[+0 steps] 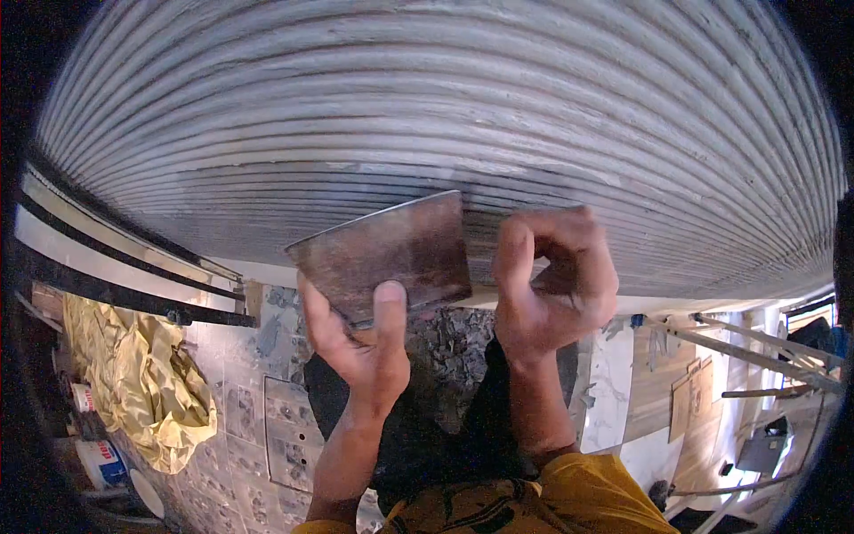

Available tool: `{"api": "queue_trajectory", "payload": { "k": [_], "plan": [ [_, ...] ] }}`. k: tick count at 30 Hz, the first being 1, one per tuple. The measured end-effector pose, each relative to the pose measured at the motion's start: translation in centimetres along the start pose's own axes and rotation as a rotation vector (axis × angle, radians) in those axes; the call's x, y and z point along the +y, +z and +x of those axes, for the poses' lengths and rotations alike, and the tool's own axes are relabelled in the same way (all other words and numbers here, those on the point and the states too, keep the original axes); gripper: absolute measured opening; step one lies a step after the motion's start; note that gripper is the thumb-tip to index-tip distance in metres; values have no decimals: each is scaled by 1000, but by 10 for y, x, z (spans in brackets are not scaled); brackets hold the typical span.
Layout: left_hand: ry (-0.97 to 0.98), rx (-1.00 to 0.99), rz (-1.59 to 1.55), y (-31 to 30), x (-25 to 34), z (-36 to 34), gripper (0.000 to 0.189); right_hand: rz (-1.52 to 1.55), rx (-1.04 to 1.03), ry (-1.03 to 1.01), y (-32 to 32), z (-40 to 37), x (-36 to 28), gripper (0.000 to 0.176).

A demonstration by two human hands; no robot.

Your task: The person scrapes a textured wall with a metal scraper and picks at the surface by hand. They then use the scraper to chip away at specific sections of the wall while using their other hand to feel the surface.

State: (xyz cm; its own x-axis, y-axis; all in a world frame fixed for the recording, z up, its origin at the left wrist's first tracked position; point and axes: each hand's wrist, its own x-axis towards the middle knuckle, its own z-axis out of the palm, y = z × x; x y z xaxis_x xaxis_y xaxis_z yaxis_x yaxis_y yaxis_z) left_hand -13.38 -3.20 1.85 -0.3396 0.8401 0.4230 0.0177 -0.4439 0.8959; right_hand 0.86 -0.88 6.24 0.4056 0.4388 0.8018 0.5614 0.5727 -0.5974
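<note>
My left hand [369,347] holds a flat, brownish rectangular plate [391,258] from below, its thumb pressed on the near face. The plate is tilted, with its upper edge near the ribbed grey-white surface [463,116] that fills the upper view. To the right of the plate, my right hand [560,285] is raised close to the ribbed surface with its fingers curled toward the thumb. A small gap shows inside the curl. What the fingers pinch, if anything, is too blurred to make out.
Crumpled yellowish sheeting [142,383] lies at the left, near a white and blue bucket [102,463]. Dark rails [116,276] run along the left. At the right are metal poles [747,351] and a cardboard piece [691,400]. Grey debris [445,356] lies below my hands.
</note>
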Motion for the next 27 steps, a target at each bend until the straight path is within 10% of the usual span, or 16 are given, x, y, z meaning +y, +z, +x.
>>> {"api": "queue_trajectory", "payload": {
  "k": [5, 10, 18, 20, 22, 24, 27],
  "plan": [
    [-163, -68, 109, -5, 12, -1, 48, -78, -201, -63, -5, -13, -3, 22],
    [28, -96, -89, -1, 15, 8, 46, 351, -407, 362, -12, -18, -18, 51],
    [73, -527, 119, -21, 18, 24, 56, 2, -848, -64, -55, 31, -25, 32],
    [202, -712, 257, -21, 17, 22, 51, 2, -763, 114, -62, 35, -33, 44],
    [-300, -553, -272, -14, 20, 13, 40, 6, -677, 284, -60, 33, -34, 57],
    [-340, -459, -388, -5, 22, 13, 34, 701, -391, 435, -47, 19, -32, 58],
    [-462, -344, -524, 8, 28, 13, 34, 514, -282, 456, -43, -22, -23, 71]
  ]
}}
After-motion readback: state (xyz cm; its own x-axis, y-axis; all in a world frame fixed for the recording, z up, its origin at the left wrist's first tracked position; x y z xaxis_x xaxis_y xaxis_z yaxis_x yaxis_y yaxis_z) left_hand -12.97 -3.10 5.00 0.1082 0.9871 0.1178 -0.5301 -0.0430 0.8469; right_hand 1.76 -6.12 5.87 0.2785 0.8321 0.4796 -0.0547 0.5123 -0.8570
